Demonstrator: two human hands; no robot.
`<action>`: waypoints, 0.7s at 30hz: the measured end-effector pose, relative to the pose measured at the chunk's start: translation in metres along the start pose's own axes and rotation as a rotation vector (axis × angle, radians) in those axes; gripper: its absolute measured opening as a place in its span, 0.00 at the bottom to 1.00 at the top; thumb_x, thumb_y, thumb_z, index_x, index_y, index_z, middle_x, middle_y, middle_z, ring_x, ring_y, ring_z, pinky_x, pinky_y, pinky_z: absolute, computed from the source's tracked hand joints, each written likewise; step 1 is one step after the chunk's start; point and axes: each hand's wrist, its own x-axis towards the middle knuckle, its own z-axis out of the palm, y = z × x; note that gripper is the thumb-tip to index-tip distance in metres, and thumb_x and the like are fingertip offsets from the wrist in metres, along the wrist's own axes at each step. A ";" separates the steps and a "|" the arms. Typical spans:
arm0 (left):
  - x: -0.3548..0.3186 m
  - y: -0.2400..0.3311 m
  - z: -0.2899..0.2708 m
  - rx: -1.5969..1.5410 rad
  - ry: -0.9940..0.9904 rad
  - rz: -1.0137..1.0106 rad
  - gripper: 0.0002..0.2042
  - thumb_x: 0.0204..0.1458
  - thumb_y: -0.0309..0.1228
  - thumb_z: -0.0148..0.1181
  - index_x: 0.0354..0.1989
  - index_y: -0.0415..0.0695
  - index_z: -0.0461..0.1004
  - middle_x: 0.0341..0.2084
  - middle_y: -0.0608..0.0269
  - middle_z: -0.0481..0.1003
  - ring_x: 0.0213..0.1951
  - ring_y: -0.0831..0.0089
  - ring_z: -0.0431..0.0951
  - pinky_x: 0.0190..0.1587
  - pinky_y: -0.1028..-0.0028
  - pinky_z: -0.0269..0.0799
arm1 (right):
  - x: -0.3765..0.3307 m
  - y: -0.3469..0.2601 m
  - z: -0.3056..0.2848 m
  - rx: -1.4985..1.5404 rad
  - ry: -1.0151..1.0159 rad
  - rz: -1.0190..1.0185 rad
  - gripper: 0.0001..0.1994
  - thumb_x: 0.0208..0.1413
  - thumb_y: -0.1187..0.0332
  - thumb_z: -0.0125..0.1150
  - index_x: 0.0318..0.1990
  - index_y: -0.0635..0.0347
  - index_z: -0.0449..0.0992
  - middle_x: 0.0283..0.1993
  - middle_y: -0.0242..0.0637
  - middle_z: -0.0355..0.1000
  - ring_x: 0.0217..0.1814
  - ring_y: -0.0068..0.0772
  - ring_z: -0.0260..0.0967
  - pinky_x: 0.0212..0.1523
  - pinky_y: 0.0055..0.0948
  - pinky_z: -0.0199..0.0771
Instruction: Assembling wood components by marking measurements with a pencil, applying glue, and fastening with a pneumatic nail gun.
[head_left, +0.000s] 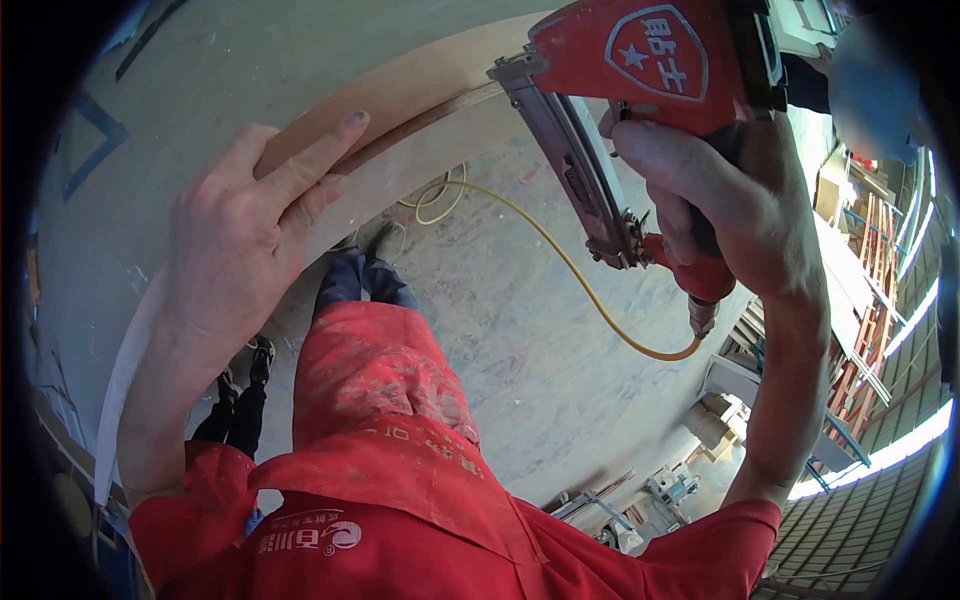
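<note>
My left hand (235, 225) is wrapped round the end of a curved wooden strip (410, 75), its fingers on top and pressed against the edge. Below the strip runs a pale curved panel (400, 165), with a dark seam between the two. My right hand (725, 195) holds a red pneumatic nail gun (570, 55) by its handle, a finger near the trigger. Its nose meets the strip's edge to the right of my left hand; whether it presses on the wood I cannot tell. A yellow air hose (560, 260) runs from the handle's base.
Another person (870, 90) stands at the upper right, and black-trousered legs (245, 405) show at the lower left. The hose coils on the stained grey floor (530, 400). Stacked boards and a red rack (875, 260) line the right side. Machinery (665, 490) stands lower right.
</note>
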 end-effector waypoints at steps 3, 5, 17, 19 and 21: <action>-0.004 -0.004 0.000 -0.001 0.018 0.032 0.24 0.53 0.31 0.67 0.60 0.64 0.77 0.33 0.54 0.72 0.31 0.54 0.78 0.34 0.59 0.77 | 0.001 -0.001 0.002 -0.063 -0.054 0.087 0.15 0.57 0.59 0.62 0.41 0.64 0.77 0.12 0.27 0.63 0.10 0.17 0.58 0.16 0.22 0.58; -0.005 -0.005 -0.001 0.002 0.015 0.029 0.24 0.53 0.31 0.67 0.60 0.64 0.77 0.33 0.54 0.72 0.31 0.54 0.78 0.34 0.59 0.77 | 0.001 0.000 0.006 -0.059 -0.043 0.079 0.15 0.57 0.59 0.62 0.41 0.64 0.77 0.12 0.27 0.63 0.10 0.17 0.58 0.16 0.21 0.58; -0.019 -0.005 -0.005 0.023 0.004 0.003 0.23 0.54 0.32 0.66 0.59 0.64 0.78 0.33 0.54 0.72 0.33 0.53 0.78 0.36 0.58 0.78 | -0.001 -0.008 0.011 -0.115 -0.076 0.021 0.12 0.59 0.61 0.61 0.40 0.62 0.76 0.13 0.27 0.64 0.10 0.18 0.60 0.16 0.21 0.61; -0.023 -0.004 -0.007 0.031 -0.023 -0.041 0.22 0.54 0.32 0.66 0.59 0.64 0.78 0.34 0.53 0.73 0.34 0.53 0.78 0.37 0.57 0.77 | -0.001 -0.012 0.011 -0.177 -0.124 0.041 0.11 0.60 0.63 0.61 0.39 0.62 0.76 0.13 0.27 0.64 0.11 0.18 0.61 0.16 0.21 0.63; -0.029 -0.003 -0.008 0.045 0.004 -0.025 0.22 0.54 0.31 0.66 0.59 0.64 0.78 0.36 0.52 0.74 0.36 0.53 0.79 0.39 0.57 0.77 | -0.003 -0.016 0.010 -0.221 -0.124 0.027 0.10 0.61 0.63 0.60 0.39 0.62 0.76 0.13 0.27 0.64 0.11 0.18 0.61 0.16 0.21 0.63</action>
